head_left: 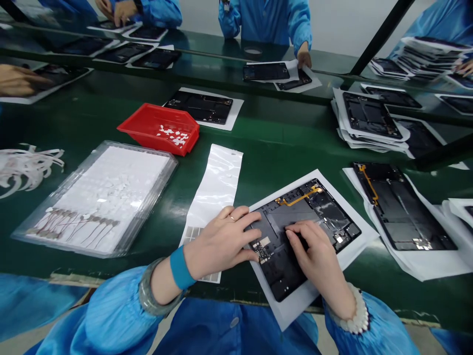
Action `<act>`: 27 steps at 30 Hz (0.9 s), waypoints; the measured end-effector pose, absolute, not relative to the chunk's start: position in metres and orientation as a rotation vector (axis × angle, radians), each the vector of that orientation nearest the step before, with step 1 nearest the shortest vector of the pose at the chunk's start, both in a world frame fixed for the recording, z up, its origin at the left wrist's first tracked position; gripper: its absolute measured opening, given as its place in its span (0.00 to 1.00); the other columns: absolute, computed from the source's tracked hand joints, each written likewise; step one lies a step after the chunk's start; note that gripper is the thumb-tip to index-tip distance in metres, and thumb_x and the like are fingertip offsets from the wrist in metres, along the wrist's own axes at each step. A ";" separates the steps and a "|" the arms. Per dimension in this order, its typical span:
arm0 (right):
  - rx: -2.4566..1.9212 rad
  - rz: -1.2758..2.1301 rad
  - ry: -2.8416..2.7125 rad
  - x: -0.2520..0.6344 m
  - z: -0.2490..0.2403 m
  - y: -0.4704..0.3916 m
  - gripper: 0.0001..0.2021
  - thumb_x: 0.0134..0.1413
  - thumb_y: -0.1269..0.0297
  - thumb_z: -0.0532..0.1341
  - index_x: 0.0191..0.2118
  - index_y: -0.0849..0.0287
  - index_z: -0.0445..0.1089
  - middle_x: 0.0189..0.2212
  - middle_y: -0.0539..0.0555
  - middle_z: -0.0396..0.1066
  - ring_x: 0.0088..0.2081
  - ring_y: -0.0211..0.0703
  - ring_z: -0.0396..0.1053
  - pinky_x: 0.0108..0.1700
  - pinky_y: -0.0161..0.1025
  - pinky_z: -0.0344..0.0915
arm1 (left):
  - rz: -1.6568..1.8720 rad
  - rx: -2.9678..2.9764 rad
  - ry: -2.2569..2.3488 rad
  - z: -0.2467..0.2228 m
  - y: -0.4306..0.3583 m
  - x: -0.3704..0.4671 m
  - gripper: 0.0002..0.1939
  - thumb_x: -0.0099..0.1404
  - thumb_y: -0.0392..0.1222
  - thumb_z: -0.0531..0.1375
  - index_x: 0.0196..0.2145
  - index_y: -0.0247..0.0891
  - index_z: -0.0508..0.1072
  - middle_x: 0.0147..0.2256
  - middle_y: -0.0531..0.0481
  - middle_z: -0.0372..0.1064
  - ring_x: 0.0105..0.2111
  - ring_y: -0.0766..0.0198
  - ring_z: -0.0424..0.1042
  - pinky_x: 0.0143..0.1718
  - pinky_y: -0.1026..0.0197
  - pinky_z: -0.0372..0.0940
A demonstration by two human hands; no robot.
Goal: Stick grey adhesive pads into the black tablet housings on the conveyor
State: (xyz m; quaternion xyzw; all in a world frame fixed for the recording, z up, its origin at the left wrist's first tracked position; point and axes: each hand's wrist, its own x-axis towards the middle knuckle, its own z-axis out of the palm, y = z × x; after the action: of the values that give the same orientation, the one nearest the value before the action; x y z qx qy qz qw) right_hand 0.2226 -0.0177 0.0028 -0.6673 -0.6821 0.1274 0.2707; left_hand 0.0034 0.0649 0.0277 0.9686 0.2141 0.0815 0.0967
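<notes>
An open black tablet housing lies at a slant on a white paper sheet before me, an orange flex cable along its far side. My left hand rests at its left edge, fingers spread, fingertips touching the rim near a small circuit board. Over the middle of the housing, my right hand has thumb and index finger pinched together, and whatever is between them is hidden. Left of the housing lies a glossy white liner strip with grey rectangular pieces at its near end, partly beneath my left forearm.
A clear tray holding small wired parts sits left, behind it a red bin with white bits. White strips lie far left. Another tablet housing and a stack stand right. Co-workers' hands work across a dark rail.
</notes>
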 end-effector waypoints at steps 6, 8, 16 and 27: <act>-1.784 0.347 -1.840 0.220 0.002 -0.016 0.09 0.63 0.62 0.52 0.35 0.56 0.69 0.34 0.55 0.71 0.38 0.46 0.67 0.42 0.45 0.63 | 0.218 2.933 0.611 0.022 0.060 0.003 0.21 0.64 0.53 0.59 0.52 0.44 0.66 0.50 0.47 0.64 0.49 0.54 0.61 0.46 0.55 0.55; -1.763 0.376 -1.812 0.216 0.004 -0.018 0.09 0.63 0.62 0.52 0.36 0.56 0.68 0.34 0.55 0.71 0.39 0.47 0.67 0.43 0.45 0.63 | 0.216 2.936 0.686 0.021 0.060 0.002 0.28 0.62 0.58 0.59 0.55 0.40 0.64 0.51 0.44 0.64 0.50 0.52 0.61 0.48 0.53 0.55; -2.260 -0.276 -1.357 0.343 0.015 -0.027 0.15 0.63 0.57 0.48 0.38 0.59 0.68 0.36 0.58 0.73 0.37 0.46 0.70 0.39 0.41 0.65 | 0.503 2.884 0.539 0.018 0.063 0.001 0.09 0.67 0.44 0.57 0.44 0.42 0.70 0.41 0.50 0.71 0.44 0.58 0.68 0.46 0.57 0.59; -2.842 -0.372 -1.248 0.511 0.037 0.027 0.11 0.61 0.63 0.56 0.40 0.65 0.71 0.43 0.62 0.70 0.51 0.53 0.63 0.51 0.53 0.60 | 0.497 2.853 0.404 0.023 0.072 0.003 0.08 0.65 0.45 0.58 0.41 0.44 0.70 0.39 0.52 0.72 0.39 0.62 0.71 0.41 0.65 0.64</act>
State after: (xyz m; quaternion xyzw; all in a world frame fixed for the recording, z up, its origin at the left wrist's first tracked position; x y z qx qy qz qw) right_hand 0.5110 0.0274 0.0368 -0.9091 -0.3992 -0.1189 0.0076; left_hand 0.0025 0.0716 0.0227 0.9700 0.1372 0.1689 0.1085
